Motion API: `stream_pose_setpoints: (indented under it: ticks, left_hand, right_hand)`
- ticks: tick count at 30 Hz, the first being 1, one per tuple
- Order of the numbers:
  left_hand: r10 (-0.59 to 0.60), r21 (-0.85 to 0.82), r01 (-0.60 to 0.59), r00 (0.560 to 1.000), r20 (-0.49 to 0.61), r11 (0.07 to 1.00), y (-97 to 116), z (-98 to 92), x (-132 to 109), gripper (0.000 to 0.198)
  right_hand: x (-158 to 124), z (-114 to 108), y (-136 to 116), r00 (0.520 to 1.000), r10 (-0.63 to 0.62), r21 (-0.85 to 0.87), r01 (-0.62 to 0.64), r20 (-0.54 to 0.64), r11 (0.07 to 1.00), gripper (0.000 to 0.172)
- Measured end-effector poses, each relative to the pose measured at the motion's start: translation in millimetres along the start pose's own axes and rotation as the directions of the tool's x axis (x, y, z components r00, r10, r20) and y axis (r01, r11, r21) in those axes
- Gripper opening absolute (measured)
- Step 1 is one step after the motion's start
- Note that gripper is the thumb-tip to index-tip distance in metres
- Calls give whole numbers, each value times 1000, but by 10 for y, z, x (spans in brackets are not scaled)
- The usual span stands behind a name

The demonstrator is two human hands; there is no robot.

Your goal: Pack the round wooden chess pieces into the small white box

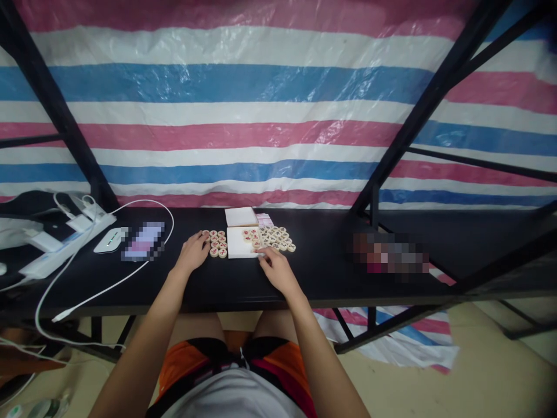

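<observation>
Round cream Chinese chess pieces with red characters (214, 244) stand in rows on the black table, left of an open white box (238, 246). My left hand (193, 253) rests beside these rows, its fingers stretched out and the fingertips touching the upper left piece. Inside the box, on its right side, lie several more red-marked pieces (250, 234). My right hand (277, 269) reaches over the box's lower right corner, fingers extended, a fingertip on a red-marked piece there. Pieces with dark characters (278, 237) crowd together right of the box, just beyond my right hand.
A pink-and-white paper (264, 220) lies behind the dark pieces. Leftward are a blurred phone (143, 241), a white device (108, 240), a white cable (104, 287) and a power strip (65, 249). A blurred object (389, 255) sits at right, near black metal frame bars (407, 136).
</observation>
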State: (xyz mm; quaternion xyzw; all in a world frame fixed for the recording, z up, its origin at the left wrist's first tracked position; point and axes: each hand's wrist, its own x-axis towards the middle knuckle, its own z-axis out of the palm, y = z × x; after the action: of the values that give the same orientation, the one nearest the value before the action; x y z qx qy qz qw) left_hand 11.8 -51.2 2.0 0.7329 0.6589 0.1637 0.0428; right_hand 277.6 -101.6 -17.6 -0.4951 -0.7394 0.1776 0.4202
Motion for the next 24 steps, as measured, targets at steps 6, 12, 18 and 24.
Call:
stream_pose_setpoints:
  ticks: [6, 12, 18, 24]
  left_hand:
    - [25, 1, -25, 1000, -16, 1000, -23, 0, 9, 42]
    - [52, -20, -53, 997, -58, 998, -46, 13, 30, 38]
    - [29, -85, -38, 994, -108, 996, -95, 48, 47, 36]
    - [122, -62, -145, 953, -276, 988, 165, -72, -59, 31]
  right_hand:
    - [-3, 4, 6, 1000, 5, 2, -5, 0, 1000, 25]
    - [-6, -3, 2, 1000, 10, -2, -10, 8, 1000, 24]
    - [-2, -3, -7, 1000, 14, -6, -14, 8, 1000, 25]
    - [0, 14, 18, 1000, -1, -14, 1, 14, 1000, 27]
